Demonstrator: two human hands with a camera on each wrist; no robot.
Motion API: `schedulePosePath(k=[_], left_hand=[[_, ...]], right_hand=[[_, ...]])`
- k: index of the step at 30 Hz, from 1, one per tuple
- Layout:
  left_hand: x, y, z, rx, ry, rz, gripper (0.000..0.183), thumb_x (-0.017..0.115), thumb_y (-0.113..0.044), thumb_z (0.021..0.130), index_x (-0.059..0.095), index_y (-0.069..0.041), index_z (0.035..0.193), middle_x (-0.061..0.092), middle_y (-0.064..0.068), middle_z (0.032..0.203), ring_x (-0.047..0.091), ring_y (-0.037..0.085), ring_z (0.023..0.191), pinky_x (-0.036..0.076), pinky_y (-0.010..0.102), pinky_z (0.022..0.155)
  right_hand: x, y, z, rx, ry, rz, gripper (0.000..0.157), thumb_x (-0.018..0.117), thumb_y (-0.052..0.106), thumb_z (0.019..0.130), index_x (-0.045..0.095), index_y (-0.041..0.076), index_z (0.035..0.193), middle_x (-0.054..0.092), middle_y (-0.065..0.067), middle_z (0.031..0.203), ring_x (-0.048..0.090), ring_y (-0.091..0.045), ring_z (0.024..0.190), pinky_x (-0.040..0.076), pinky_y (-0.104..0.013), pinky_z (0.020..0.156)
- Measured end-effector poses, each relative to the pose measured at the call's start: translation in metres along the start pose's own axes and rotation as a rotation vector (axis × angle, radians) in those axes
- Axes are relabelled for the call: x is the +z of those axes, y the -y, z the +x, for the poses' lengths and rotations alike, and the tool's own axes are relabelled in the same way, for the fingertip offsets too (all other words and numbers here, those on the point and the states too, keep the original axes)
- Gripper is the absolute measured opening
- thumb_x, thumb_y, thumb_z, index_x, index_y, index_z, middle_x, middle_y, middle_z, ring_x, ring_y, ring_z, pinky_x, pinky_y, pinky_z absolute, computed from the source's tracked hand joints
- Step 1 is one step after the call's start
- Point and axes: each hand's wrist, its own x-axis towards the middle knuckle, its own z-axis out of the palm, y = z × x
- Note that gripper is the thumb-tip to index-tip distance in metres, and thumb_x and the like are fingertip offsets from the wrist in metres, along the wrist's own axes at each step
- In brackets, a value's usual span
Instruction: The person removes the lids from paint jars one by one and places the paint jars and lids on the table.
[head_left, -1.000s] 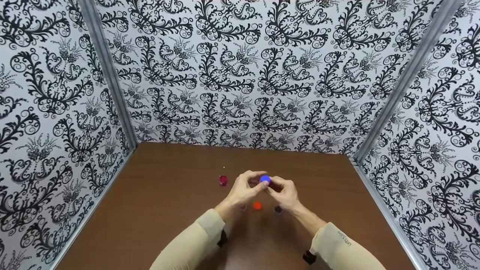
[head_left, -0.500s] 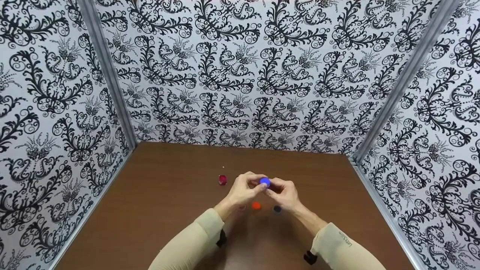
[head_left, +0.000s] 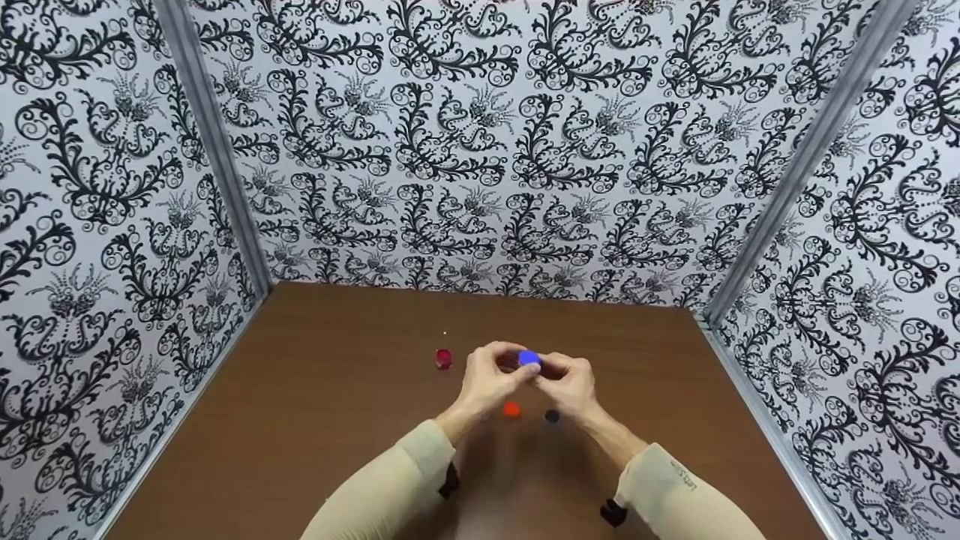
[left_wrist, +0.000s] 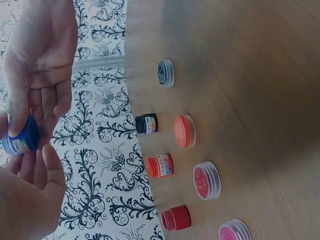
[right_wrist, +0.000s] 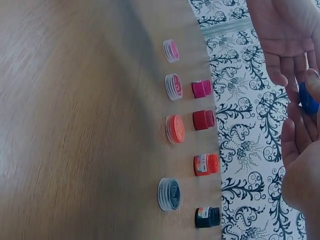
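A small blue paint jar point(head_left: 529, 358) is held up over the table between both hands. My left hand point(head_left: 487, 377) pinches it from the left, its fingers wrapped behind. From the other side my right hand point(head_left: 568, 382) grips the same jar, with its thumb laid across it in the left wrist view. A paper label shows on the blue jar point(left_wrist: 22, 137) there; much of the rest is hidden by fingers. Below the hands, on the table, lie round clear-rimmed lids: a black lid point(right_wrist: 169, 194), an orange lid point(right_wrist: 175, 129), a red lid point(right_wrist: 173, 86) and a pink lid point(right_wrist: 171, 51).
Behind the lids stands a row of uncapped jars: a black jar point(right_wrist: 207, 217), an orange jar point(right_wrist: 206, 164), a red jar point(right_wrist: 203, 120) and a magenta jar point(right_wrist: 202, 89). Patterned walls point(head_left: 480, 150) enclose the brown table point(head_left: 337, 420) at the back and sides.
Both hands stay round the blue jar at nearly the same spot; the jar shifts and tilts slightly between the fingers. The lids on the table lie as before.
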Motion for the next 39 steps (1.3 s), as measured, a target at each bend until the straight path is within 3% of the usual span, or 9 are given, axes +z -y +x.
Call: schedulePosePath(k=[5,13,17,21,24,28,31,35,39], left_hand=[[0.002,0.002,0.001,-0.022,-0.038,-0.014,0.032,0.095,-0.026,0.089,0.083,-0.007,0.112,0.085,0.012,0.102,0.079,0.018,0.089,0.064,0.022,0.082],[0.002,0.007,-0.001,-0.028,-0.055,0.037,0.037,0.097,-0.026,0.088,0.083,-0.006,0.115,0.086,0.012,0.104,0.082,0.019,0.093,0.066,0.025,0.085],[-0.002,0.008,0.001,-0.020,0.011,-0.007,0.050,0.095,-0.023,0.091,0.077,-0.004,0.134,0.085,0.017,0.114,0.084,0.026,0.100,0.069,0.033,0.091],[-0.009,0.011,0.003,0.017,0.109,-0.042,0.060,0.090,-0.018,0.097,0.068,-0.006,0.151,0.082,0.023,0.125,0.083,0.035,0.108,0.068,0.046,0.099],[-0.014,0.013,0.004,0.047,0.176,-0.036,0.061,0.085,-0.015,0.100,0.065,-0.007,0.156,0.080,0.025,0.129,0.082,0.039,0.112,0.067,0.044,0.102],[-0.016,0.015,0.005,0.053,0.229,-0.019,0.055,0.082,-0.012,0.101,0.068,-0.008,0.154,0.078,0.023,0.130,0.081,0.037,0.115,0.066,0.029,0.099],[-0.017,0.016,0.004,0.053,0.240,-0.020,0.048,0.082,-0.011,0.101,0.072,-0.005,0.148,0.076,0.022,0.124,0.081,0.037,0.115,0.065,0.023,0.096],[-0.016,0.014,0.002,0.047,0.225,-0.024,0.039,0.083,-0.010,0.101,0.077,-0.002,0.139,0.073,0.022,0.117,0.081,0.041,0.111,0.065,0.021,0.093],[-0.014,0.011,-0.001,0.037,0.185,0.002,0.032,0.084,-0.012,0.100,0.080,-0.003,0.130,0.075,0.019,0.117,0.081,0.034,0.105,0.066,0.026,0.092]], right_hand=[[0.003,-0.001,0.002,0.002,-0.029,-0.006,0.027,0.091,-0.013,0.080,0.087,-0.007,0.106,0.083,-0.026,0.092,0.074,0.003,0.081,0.060,-0.014,0.075],[0.004,-0.002,0.004,-0.018,0.018,0.003,0.027,0.091,-0.014,0.081,0.084,-0.012,0.106,0.082,-0.032,0.097,0.073,0.006,0.084,0.060,-0.012,0.077],[0.001,-0.002,0.005,0.019,0.038,-0.003,0.028,0.090,-0.012,0.084,0.083,-0.012,0.111,0.082,-0.032,0.101,0.074,0.006,0.086,0.060,-0.012,0.080],[-0.002,-0.002,0.005,0.005,0.080,0.000,0.029,0.089,-0.010,0.086,0.082,-0.013,0.115,0.082,-0.033,0.103,0.074,0.005,0.089,0.061,-0.014,0.082],[-0.004,-0.001,0.005,-0.041,0.129,0.019,0.029,0.087,-0.011,0.088,0.081,-0.015,0.116,0.080,-0.036,0.103,0.074,0.004,0.091,0.062,-0.016,0.083],[-0.006,-0.001,0.004,-0.090,0.178,0.045,0.026,0.085,-0.012,0.089,0.079,-0.017,0.114,0.079,-0.036,0.100,0.074,0.003,0.091,0.062,-0.016,0.082],[-0.007,-0.004,0.003,-0.100,0.198,0.052,0.024,0.084,-0.012,0.089,0.079,-0.016,0.112,0.080,-0.033,0.099,0.074,0.003,0.092,0.061,-0.015,0.082],[-0.007,-0.006,0.002,-0.103,0.208,0.049,0.022,0.084,-0.012,0.090,0.080,-0.015,0.111,0.081,-0.031,0.099,0.074,0.002,0.092,0.061,-0.015,0.083],[-0.007,-0.007,0.001,-0.119,0.196,0.044,0.023,0.085,-0.011,0.090,0.081,-0.014,0.112,0.080,-0.034,0.100,0.074,0.002,0.094,0.061,-0.015,0.083]])
